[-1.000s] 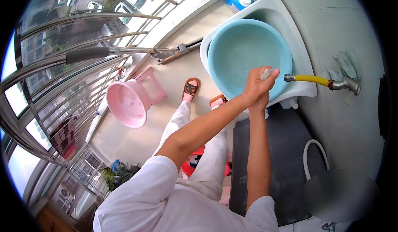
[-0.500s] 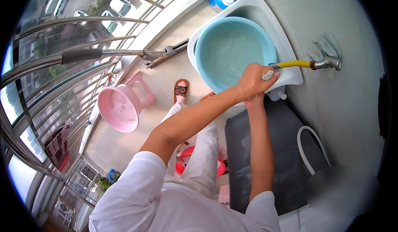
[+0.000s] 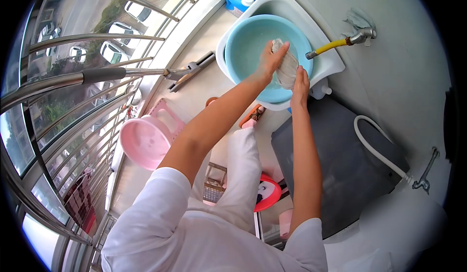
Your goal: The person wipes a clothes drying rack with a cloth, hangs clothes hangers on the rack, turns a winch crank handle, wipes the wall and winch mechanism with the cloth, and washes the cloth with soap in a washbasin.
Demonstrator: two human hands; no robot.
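Note:
A wet, pale grey cloth [image 3: 287, 71] is stretched between my hands over the light blue basin [image 3: 234, 53]. My left hand [image 3: 271, 60] grips its upper left side, the thumb lying across it. Along the lower right side of the cloth, my right hand [image 3: 300, 82] presses with its fingers close together. Water stands in the basin, which rests in a white sink [image 3: 328, 58]. To the right of the hands, the yellow hose [image 3: 332, 47] on the wall tap [image 3: 363, 36] ends over the basin's rim.
A blue bottle [image 3: 237, 2] stands behind the sink. Right of my legs is a dark grey covered surface [image 3: 335, 160] with a white hose [image 3: 365, 138]. A pink basin [image 3: 145, 143] is at the left, near the railing. A squeegee [image 3: 192, 71] lies nearer the sink.
My hands were clasped together beside the hose end; they have moved left over the basin and apart, and the cloth now shows spread between them. The view has shifted slightly.

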